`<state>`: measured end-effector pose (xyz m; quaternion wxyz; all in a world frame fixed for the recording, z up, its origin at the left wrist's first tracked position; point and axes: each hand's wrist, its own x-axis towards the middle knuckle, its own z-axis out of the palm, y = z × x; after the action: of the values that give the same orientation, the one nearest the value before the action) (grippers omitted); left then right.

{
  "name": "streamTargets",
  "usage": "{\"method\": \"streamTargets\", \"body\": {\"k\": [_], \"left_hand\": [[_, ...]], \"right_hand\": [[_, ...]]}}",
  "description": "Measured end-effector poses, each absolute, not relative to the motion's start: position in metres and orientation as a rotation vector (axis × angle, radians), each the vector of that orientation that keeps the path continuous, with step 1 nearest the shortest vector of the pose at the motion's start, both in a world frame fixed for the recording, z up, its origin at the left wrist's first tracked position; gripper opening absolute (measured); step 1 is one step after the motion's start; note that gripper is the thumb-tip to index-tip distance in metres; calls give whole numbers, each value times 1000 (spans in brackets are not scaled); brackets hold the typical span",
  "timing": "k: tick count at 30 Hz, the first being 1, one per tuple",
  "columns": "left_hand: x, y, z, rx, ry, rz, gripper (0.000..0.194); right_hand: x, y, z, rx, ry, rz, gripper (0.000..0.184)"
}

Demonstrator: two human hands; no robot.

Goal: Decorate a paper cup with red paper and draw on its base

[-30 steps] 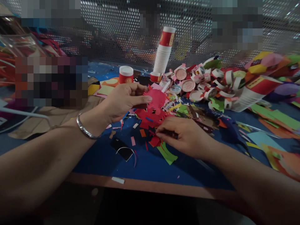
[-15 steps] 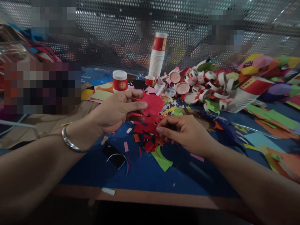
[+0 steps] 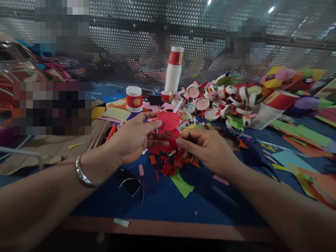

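At the near edge of the counter (image 3: 168, 206), 1 white strip (image 3: 121, 222) lies on the brown border. Beyond it, a black piece (image 3: 129, 182) lies to the left and a bright green scrap (image 3: 182, 185) lies near the middle, among small red, orange and pink bits.

Above these, the left hand (image 3: 138, 138), with 1 silver bracelet (image 3: 84, 173) at its wrist, holds the red paper (image 3: 169, 121) between thumb and fingers, its lower fingers spread. The red paper is between the 2 hands, raised over the scraps. The right hand (image 3: 207, 148) is narrow, thumb and forefinger brought together at the paper's lower part; I cannot tell whether paper is pinched there.

Farther off, brown cardboard (image 3: 65, 150) lies to the left, and a leaning cup stack (image 3: 273, 110) stands to the right beside a heap of cut cup pieces (image 3: 223, 99). Behind the left hand is 1 red and white cup (image 3: 134, 99), and farther back rises a tall cup stack (image 3: 173, 73), before a perforated screen (image 3: 118, 45)
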<state>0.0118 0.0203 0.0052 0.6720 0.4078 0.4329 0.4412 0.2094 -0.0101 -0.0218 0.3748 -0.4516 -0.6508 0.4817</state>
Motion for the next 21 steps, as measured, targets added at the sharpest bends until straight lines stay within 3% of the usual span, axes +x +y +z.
{"method": "streamTargets", "body": {"k": [12,21], "left_hand": [[15,18,9,930,917,1041,15],[1,31,6,1156,946,1025,14]], "right_hand": [[207,-7,-28,-1099,-1615,1173,38],[212,-9,-22,-1086,-1655,1040,27]]}}
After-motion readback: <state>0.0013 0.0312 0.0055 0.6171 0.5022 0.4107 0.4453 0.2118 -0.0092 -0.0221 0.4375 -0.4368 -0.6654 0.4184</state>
